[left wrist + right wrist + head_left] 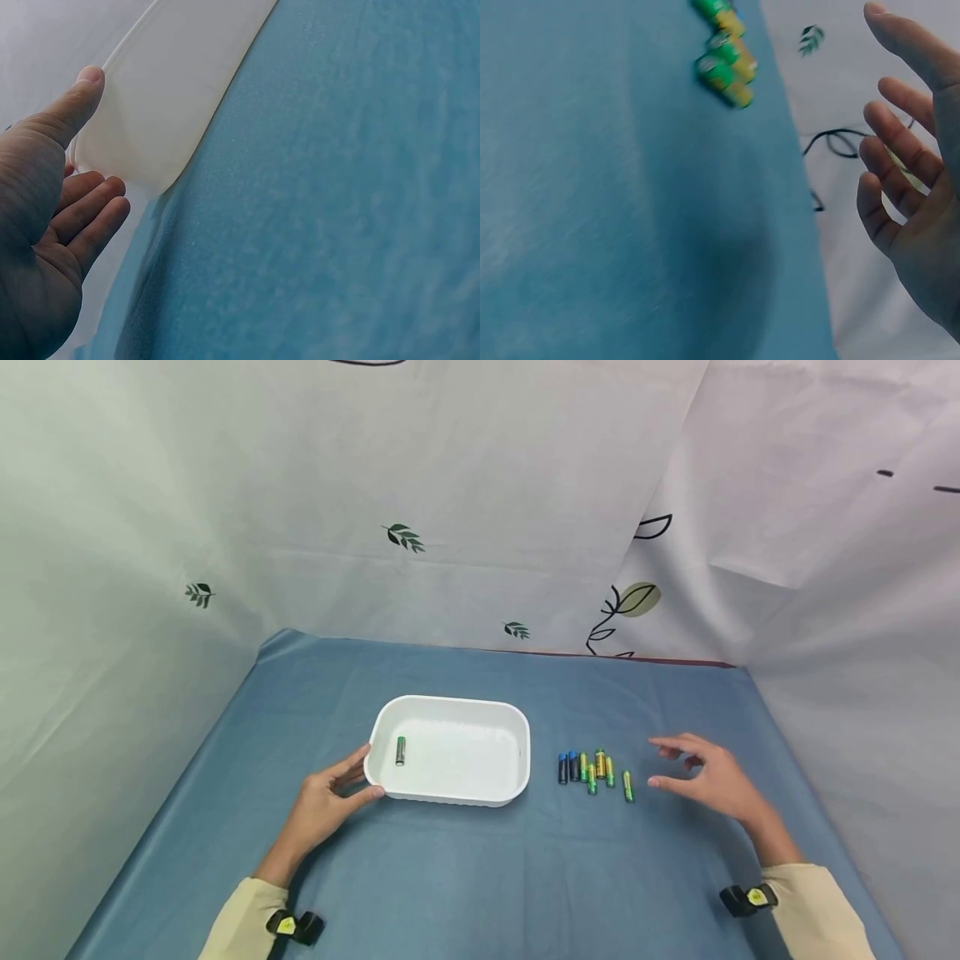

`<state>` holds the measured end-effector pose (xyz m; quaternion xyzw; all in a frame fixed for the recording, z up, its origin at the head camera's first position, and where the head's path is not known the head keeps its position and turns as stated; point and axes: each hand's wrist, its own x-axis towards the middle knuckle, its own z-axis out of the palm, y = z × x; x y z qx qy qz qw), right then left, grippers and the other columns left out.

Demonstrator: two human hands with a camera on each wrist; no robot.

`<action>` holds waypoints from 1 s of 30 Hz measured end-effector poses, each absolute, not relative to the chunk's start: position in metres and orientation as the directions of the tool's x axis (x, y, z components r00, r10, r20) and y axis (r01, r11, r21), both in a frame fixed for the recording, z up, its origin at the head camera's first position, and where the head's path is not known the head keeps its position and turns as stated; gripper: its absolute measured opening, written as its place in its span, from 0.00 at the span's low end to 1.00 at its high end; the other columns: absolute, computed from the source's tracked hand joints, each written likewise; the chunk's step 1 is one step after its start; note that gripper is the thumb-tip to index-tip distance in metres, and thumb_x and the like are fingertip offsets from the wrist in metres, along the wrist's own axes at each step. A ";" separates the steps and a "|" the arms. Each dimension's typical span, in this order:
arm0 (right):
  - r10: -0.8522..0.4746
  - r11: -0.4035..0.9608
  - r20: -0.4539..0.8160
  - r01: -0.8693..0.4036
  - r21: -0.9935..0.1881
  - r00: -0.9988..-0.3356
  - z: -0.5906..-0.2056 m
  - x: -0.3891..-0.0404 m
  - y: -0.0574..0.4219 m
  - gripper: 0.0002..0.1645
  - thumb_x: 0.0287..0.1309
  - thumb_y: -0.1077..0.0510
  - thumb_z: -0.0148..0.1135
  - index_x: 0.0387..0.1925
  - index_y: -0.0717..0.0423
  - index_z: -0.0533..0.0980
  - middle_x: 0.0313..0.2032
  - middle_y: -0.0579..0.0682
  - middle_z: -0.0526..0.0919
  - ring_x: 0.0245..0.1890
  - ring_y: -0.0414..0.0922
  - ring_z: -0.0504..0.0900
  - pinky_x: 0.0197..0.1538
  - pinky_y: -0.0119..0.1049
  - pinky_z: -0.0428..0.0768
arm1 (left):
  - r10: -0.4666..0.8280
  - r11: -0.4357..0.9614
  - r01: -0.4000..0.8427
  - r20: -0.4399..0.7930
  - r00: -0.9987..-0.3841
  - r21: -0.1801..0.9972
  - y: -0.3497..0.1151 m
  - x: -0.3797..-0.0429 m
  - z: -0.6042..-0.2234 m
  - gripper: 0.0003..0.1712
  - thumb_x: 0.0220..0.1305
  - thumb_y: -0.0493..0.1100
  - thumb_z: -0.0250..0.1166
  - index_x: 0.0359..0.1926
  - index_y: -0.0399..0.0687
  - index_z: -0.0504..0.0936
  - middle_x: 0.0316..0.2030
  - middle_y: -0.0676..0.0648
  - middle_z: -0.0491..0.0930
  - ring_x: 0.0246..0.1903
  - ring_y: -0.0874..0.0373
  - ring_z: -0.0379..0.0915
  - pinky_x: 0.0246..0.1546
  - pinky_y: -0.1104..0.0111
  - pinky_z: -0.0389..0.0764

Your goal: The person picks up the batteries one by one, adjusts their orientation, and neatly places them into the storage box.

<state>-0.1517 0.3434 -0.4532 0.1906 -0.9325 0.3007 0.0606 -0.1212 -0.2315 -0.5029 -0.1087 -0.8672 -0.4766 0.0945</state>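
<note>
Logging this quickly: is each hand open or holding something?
Left hand: holding the white rectangular plastic tray at its left end.
Right hand: open, empty, near a green-and-gold cylindrical battery.

The left hand (326,806) holds the white tray (459,756) at its left end; one battery (401,751) lies inside. Seven batteries (592,779) lie on the counter (480,881), between the tray and the right hand (712,781).

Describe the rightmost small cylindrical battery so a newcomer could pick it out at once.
On the blue tablecloth, find the white rectangular tray, then look right to the cluster of green, gold and dark cylindrical batteries. The green and yellow battery lies at the cluster's right end. A strip of tablecloth separates it from its neighbours, which sit closer together.
</note>
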 end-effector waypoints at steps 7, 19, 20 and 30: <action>-0.334 0.740 0.191 -0.382 -0.553 -0.923 -0.475 -0.151 0.348 0.33 0.53 0.51 0.80 0.60 0.55 0.81 0.45 0.49 0.84 0.42 0.45 0.80 0.38 0.32 0.80 | 0.097 0.517 0.281 0.271 -0.958 0.808 -0.231 -0.122 -0.503 0.44 0.55 0.43 0.80 0.72 0.43 0.73 0.61 0.39 0.81 0.54 0.46 0.83 0.52 0.80 0.82; -0.328 0.757 0.123 -0.338 -0.559 -0.937 -0.495 -0.152 0.343 0.34 0.50 0.44 0.81 0.58 0.51 0.84 0.40 0.42 0.81 0.35 0.37 0.73 0.33 0.30 0.71 | 0.102 0.515 0.280 0.267 -0.958 0.810 -0.233 -0.122 -0.505 0.44 0.56 0.43 0.79 0.72 0.44 0.72 0.61 0.39 0.81 0.54 0.45 0.83 0.52 0.54 0.85; -0.325 0.760 0.119 -0.334 -0.557 -0.938 -0.496 -0.152 0.342 0.34 0.50 0.43 0.81 0.58 0.51 0.84 0.41 0.42 0.81 0.35 0.37 0.73 0.34 0.30 0.72 | 0.103 0.515 0.282 0.268 -0.958 0.810 -0.233 -0.122 -0.505 0.44 0.56 0.43 0.79 0.72 0.44 0.72 0.61 0.39 0.81 0.54 0.45 0.83 0.52 0.54 0.85; -0.323 0.776 0.098 -0.323 -0.542 -0.941 -0.504 -0.154 0.337 0.35 0.47 0.40 0.82 0.57 0.48 0.84 0.40 0.41 0.80 0.38 0.39 0.73 0.37 0.32 0.72 | 0.105 0.518 0.287 0.273 -0.956 0.806 -0.233 -0.123 -0.506 0.44 0.56 0.44 0.79 0.72 0.44 0.72 0.62 0.39 0.80 0.54 0.44 0.83 0.51 0.83 0.80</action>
